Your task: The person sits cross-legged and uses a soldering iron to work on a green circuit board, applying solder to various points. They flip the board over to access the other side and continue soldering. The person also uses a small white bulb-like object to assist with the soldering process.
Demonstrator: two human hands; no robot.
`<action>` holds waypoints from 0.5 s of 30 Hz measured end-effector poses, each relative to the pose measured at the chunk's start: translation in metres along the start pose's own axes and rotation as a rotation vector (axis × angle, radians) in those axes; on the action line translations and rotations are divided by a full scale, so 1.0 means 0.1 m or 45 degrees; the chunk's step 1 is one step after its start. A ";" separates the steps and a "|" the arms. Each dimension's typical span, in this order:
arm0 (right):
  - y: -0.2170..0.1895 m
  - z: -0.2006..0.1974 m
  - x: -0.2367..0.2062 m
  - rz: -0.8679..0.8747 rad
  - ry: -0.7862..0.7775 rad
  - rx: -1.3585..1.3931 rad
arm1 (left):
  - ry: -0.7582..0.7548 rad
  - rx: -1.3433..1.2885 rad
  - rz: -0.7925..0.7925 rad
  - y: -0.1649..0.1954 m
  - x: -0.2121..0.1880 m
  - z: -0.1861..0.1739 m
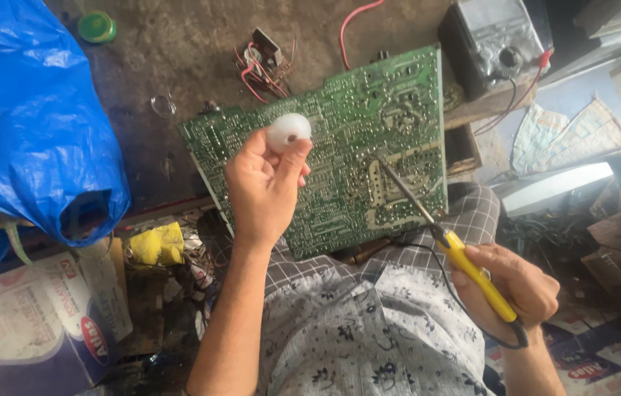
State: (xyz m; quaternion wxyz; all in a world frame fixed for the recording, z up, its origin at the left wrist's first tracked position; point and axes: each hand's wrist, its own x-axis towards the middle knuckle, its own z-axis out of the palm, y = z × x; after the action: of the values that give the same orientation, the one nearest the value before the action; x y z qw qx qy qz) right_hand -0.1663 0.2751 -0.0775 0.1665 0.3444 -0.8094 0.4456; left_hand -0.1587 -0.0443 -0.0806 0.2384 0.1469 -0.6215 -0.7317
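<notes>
Soldering iron point(457, 246), centre right: light, stiff, hot at the tip, best gripped by the yellow handle. Right hand point(512, 286) clamped round that handle, tip touching the green circuit board point(354, 139). Left hand point(266, 187) pinching a small white spool point(288, 132), probably light and smooth. Blue bag point(24, 117) far left.

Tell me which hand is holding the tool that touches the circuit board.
The right hand. It grips the yellow-handled soldering iron, whose tip rests on the green circuit board. The left hand holds only a small white round piece above the board.
</notes>
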 end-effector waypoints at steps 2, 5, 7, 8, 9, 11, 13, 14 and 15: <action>0.04 0.02 0.04 -0.027 -0.019 -0.006 | 0.006 0.039 0.011 0.02 0.03 -0.01; 0.04 0.06 0.09 -0.039 -0.050 -0.013 | 0.031 0.151 0.058 0.05 0.07 -0.02; 0.03 0.10 0.13 -0.039 -0.075 0.015 | 0.046 0.261 0.118 0.08 0.11 -0.05; 0.03 0.11 0.15 -0.037 -0.090 0.043 | 0.035 0.278 0.130 0.09 0.13 -0.06; 0.03 0.13 0.17 -0.032 -0.107 0.071 | 0.025 0.294 0.139 0.10 0.15 -0.08; 0.03 0.15 0.21 -0.046 -0.133 0.087 | 0.019 0.330 0.121 0.11 0.18 -0.10; 0.05 0.17 0.25 -0.056 -0.144 0.108 | 0.026 0.369 0.079 0.11 0.22 -0.11; 0.06 0.18 0.26 -0.057 -0.146 0.121 | 0.038 0.509 0.239 0.11 0.23 -0.11; 0.08 0.19 0.27 -0.058 -0.147 0.135 | 0.049 0.649 0.402 0.10 0.24 -0.11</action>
State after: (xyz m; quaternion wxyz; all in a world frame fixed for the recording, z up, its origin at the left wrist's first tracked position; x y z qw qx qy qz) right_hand -0.1899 0.2510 -0.0774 0.1111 0.3963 -0.7848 0.4633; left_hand -0.1716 -0.0677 -0.0712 0.3161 0.1174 -0.7958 -0.5030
